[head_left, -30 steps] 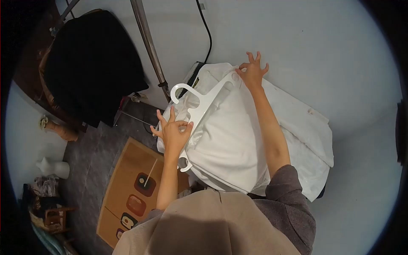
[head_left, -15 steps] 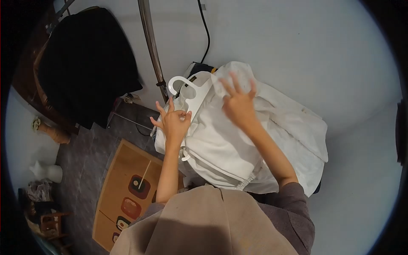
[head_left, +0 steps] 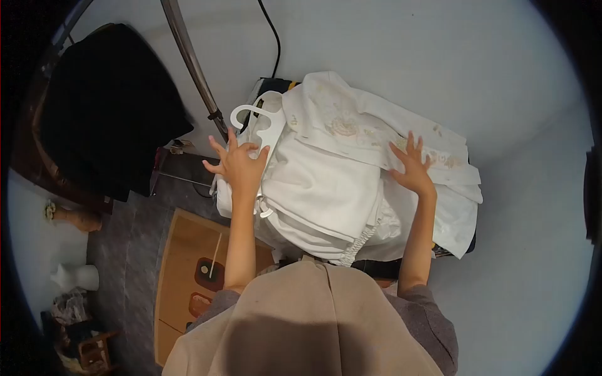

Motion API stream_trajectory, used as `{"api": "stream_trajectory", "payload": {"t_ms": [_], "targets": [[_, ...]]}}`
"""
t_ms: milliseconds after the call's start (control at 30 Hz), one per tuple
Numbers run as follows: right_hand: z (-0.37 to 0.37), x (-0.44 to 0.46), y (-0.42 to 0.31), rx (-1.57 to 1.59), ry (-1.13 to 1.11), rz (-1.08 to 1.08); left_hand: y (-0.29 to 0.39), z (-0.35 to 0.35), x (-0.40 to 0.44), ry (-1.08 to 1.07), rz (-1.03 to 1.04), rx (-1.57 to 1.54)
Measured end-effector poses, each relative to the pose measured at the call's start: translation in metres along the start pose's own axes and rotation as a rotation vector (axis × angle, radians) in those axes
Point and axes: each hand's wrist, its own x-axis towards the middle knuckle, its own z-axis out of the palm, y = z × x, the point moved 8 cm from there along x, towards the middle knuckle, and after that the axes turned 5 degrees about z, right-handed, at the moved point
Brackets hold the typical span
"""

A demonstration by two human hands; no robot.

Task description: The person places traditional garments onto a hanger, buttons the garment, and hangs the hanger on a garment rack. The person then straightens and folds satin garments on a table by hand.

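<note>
A white garment (head_left: pixel 326 182) lies spread over a pile of clothes, with beige embroidery showing on its upper flap (head_left: pixel 345 119). The white plastic hanger (head_left: pixel 271 131) rests at its left end, hook pointing left, its upper arm covered by the flap. My left hand (head_left: pixel 241 164) pinches the hanger's middle between thumb and forefinger, the other fingers spread. Over the right part of the garment, my right hand (head_left: pixel 412 172) is open with fingers apart, at or just above the cloth. A gathered elastic edge (head_left: pixel 359 245) shows near my body.
A metal pole (head_left: pixel 191 62) rises behind the garment at the left. Black clothing (head_left: pixel 113 113) hangs at the far left. A brown patterned mat (head_left: pixel 182 263) lies on the grey floor. A black cable (head_left: pixel 276 37) runs down the pale wall.
My right hand has left the hanger's upper end and moved right and nearer my body, its fingers opened. The embroidered flap now covers that end. My left hand stays at the hanger.
</note>
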Motion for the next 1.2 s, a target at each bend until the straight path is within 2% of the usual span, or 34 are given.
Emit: {"api": "stream_trajectory", "payload": {"t_ms": [133,233,367,467,600,700,733,833,867,967,1000,1100,1200], "targets": [[0.003,-0.025,0.065,-0.118,0.060,0.303,0.020,-0.022,0.005,0.096,0.187,-0.022],[-0.002,-0.028,0.076,-0.129,0.254,0.308,0.064,-0.013,0.010,0.003,0.497,-0.046],[-0.008,-0.030,0.089,-0.176,0.538,0.247,0.116,0.028,0.001,-0.115,0.766,0.036],[-0.053,-0.069,0.060,-0.210,0.786,0.111,0.125,0.048,-0.003,-0.121,0.817,0.019],[-0.073,-0.131,0.014,-0.116,0.720,-0.107,0.111,0.034,0.004,-0.014,0.776,-0.050],[-0.042,-0.147,0.018,-0.026,0.403,0.037,0.082,0.021,0.012,0.018,0.676,-0.087],[-0.023,-0.148,0.031,-0.047,0.295,0.169,0.078,0.018,0.012,-0.078,0.626,-0.070],[0.008,-0.157,0.068,-0.073,0.289,0.299,0.068,0.028,0.001,-0.239,0.594,-0.073],[0.014,-0.158,0.077,-0.119,0.226,0.298,0.067,0.029,-0.003,-0.264,0.603,-0.054],[-0.003,-0.169,0.096,-0.198,0.283,0.402,0.065,0.004,-0.014,-0.275,0.570,-0.048],[-0.010,-0.174,0.099,-0.246,0.372,0.409,0.060,-0.005,-0.020,-0.259,0.545,-0.061],[-0.013,-0.188,0.112,-0.243,0.317,0.632,0.036,-0.034,-0.046,-0.250,0.452,-0.053],[0.008,-0.201,0.137,-0.202,0.129,0.795,0.017,-0.043,-0.074,-0.282,0.415,-0.014]]}}
